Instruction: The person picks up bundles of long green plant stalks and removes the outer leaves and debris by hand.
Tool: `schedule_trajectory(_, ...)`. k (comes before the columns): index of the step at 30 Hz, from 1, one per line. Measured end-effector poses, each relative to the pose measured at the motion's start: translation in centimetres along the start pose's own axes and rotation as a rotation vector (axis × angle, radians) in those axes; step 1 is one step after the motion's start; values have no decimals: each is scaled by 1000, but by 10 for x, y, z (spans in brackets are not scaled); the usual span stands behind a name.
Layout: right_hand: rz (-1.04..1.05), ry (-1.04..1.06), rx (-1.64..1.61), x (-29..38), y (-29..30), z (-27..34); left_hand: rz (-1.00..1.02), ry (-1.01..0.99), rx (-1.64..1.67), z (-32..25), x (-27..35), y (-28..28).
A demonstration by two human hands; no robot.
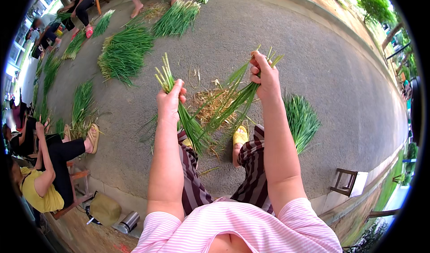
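Note:
My left hand (171, 101) is closed around a bunch of long green stalks (193, 127); their pale ends point up past the thumb and the leaves hang down to the right. Higher and to the right, my right hand (265, 73) grips a thinner, looser bunch of green stalks (235, 101), whose leaves trail down to the left. The leaf tips of both bunches meet or overlap between my knees. Below them on the asphalt lies a heap of dry yellow-brown trimmings (215, 105). A fanned pile of green stalks (300, 122) lies beside my right forearm.
Large green piles (126, 53) lie ahead to the left. A person in a yellow top (42, 189) sits on a wooden chair at the left; other people sit further off. A steel flask (129, 222) stands near a khaki bag (104, 209). A small stool (349, 182) is at the right kerb.

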State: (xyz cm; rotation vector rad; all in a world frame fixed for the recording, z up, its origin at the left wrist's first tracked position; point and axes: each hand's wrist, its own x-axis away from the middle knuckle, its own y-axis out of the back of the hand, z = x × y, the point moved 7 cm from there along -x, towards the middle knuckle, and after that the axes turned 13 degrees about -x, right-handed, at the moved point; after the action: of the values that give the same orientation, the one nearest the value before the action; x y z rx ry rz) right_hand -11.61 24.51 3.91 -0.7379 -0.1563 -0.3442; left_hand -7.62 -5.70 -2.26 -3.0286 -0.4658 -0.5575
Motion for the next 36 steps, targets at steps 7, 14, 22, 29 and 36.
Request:
schedule_trajectory(7,20,214,656,6,-9,5,-382,-404,-621,-31,9,7)
schedule_trajectory(14,180,-4,801,20,-29,-27,234,-184,-187,-26,26,-47)
schedule_trajectory(22,311,-185,729,31,-41,-60,493,-101,-149,-15,34,-59)
schedule_trajectory(29,389,-185,768,42,-50,-67,455,-79,-118,-15,31,-55)
schedule_trajectory(36,381,-224,718,44,-50,-76,499,14,5,-8,28,-55)
